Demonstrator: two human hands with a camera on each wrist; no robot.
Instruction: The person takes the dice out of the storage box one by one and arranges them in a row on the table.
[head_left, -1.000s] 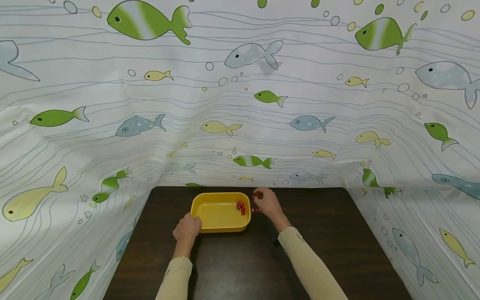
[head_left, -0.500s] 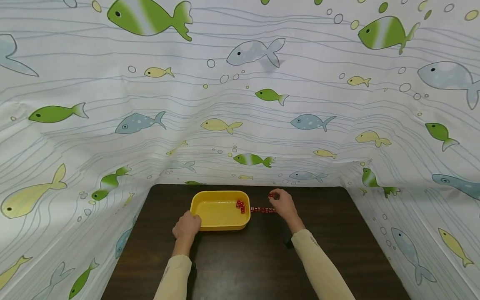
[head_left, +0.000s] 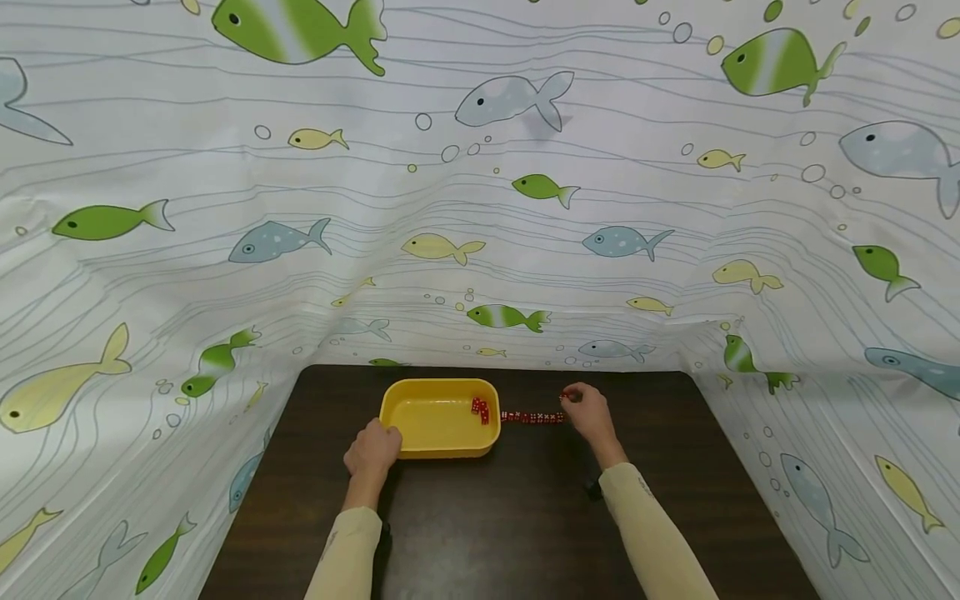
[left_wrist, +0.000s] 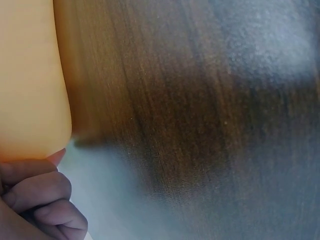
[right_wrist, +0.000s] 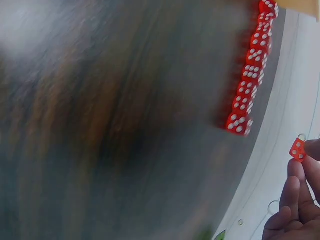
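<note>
With curled fingers my left hand (head_left: 372,450) grips the near left corner of a yellow tray (head_left: 442,451); the left wrist view shows the fingers (left_wrist: 42,190) against the tray wall (left_wrist: 32,85). Several red dice (head_left: 481,410) lie in the tray's right end. From its right wall a row of red dice with white dots (head_left: 532,417) runs to the right across the table. My right hand (head_left: 592,417) pinches a single red die (right_wrist: 298,149) between thumb and fingertips, raised just past the row's right end (right_wrist: 239,125).
The dark wood table (head_left: 480,525) carries the tray near its far edge. A white sheet printed with fish (head_left: 480,275) stands behind the table and along both sides.
My right hand has moved right, from beside the tray to the row's right end, with the die in its fingers. More of the row is uncovered. My left hand stays on the tray.
</note>
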